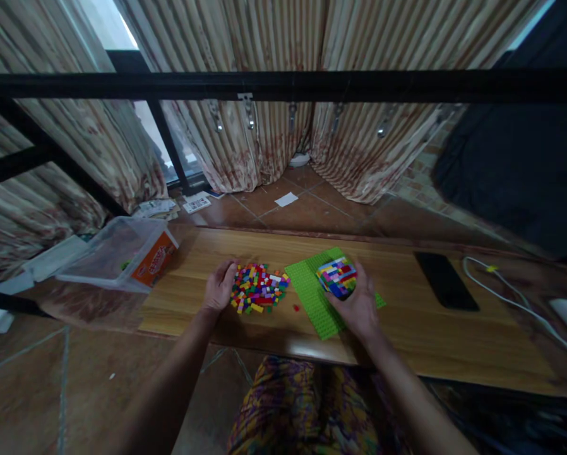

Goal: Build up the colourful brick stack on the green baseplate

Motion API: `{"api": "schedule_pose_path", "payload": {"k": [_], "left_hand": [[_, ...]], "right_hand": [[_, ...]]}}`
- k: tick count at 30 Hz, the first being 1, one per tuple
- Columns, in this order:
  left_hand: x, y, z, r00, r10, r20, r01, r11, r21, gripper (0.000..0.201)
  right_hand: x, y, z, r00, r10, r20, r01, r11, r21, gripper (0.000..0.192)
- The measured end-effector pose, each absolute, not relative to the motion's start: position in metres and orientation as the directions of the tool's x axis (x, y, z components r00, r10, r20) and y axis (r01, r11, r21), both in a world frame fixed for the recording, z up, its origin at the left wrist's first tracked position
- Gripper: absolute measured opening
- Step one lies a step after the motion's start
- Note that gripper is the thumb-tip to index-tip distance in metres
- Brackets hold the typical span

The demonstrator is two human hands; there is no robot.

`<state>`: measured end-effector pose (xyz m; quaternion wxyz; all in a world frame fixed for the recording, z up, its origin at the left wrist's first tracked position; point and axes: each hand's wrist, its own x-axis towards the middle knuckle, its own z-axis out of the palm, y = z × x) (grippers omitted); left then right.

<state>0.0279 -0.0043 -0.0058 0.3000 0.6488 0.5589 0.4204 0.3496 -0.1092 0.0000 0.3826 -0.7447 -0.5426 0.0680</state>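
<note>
A pile of several small coloured bricks lies on the wooden board. My left hand rests at the pile's left edge, fingers curled against the bricks. To the right lies a green baseplate. My right hand is over the baseplate and grips a multicoloured block of joined bricks, which it holds just above the plate.
A clear plastic tub with an orange label lies tipped at the board's left end. A black phone and a white cable lie on the right. One red brick sits loose. Curtains and a black bar stand behind.
</note>
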Motion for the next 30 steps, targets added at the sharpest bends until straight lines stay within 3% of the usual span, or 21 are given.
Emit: {"api": "schedule_pose_path", "payload": {"k": [5, 9, 11, 13, 15, 17, 19, 24, 30], "left_hand": [[0.027, -0.005, -0.006, 0.023, 0.978, 0.21, 0.459, -0.197, 0.866, 0.05], [0.029, -0.008, -0.003, 0.026, 0.978, 0.208, 0.465, -0.196, 0.863, 0.047], [0.03, -0.009, -0.001, 0.025, 0.978, 0.206, 0.463, -0.194, 0.865, 0.046], [0.031, -0.009, 0.0, 0.025, 0.977, 0.21, 0.456, -0.198, 0.868, 0.046], [0.032, -0.01, 0.001, 0.024, 0.976, 0.215, 0.453, -0.203, 0.868, 0.047], [0.032, -0.01, 0.002, 0.024, 0.977, 0.213, 0.453, -0.2, 0.868, 0.048], [0.032, -0.01, 0.001, 0.026, 0.978, 0.205, 0.45, -0.195, 0.871, 0.049], [0.03, -0.007, -0.004, 0.018, 0.982, 0.186, 0.408, -0.177, 0.896, 0.049], [0.028, -0.004, -0.01, 0.021, 0.982, 0.186, 0.397, -0.179, 0.9, 0.05]], "right_hand": [[0.362, -0.108, 0.0, 0.287, 0.913, 0.29, 0.765, -0.036, -0.643, 0.098], [0.364, -0.111, 0.001, 0.317, 0.906, 0.28, 0.776, -0.078, -0.626, 0.102], [0.359, -0.117, 0.004, 0.339, 0.877, 0.339, 0.797, -0.077, -0.599, 0.1], [0.348, -0.126, 0.01, 0.37, 0.813, 0.449, 0.816, -0.053, -0.576, 0.088], [0.333, -0.135, 0.014, 0.368, 0.763, 0.532, 0.826, -0.006, -0.563, 0.064], [0.315, -0.142, 0.016, 0.281, 0.8, 0.531, 0.831, 0.074, -0.552, 0.038], [0.297, -0.145, 0.013, 0.162, 0.867, 0.471, 0.83, 0.139, -0.54, 0.025], [0.274, -0.139, 0.003, 0.072, 0.93, 0.36, 0.875, 0.114, -0.471, 0.021], [0.259, -0.134, 0.006, 0.028, 0.926, 0.378, 0.864, 0.168, -0.474, 0.02]]}}
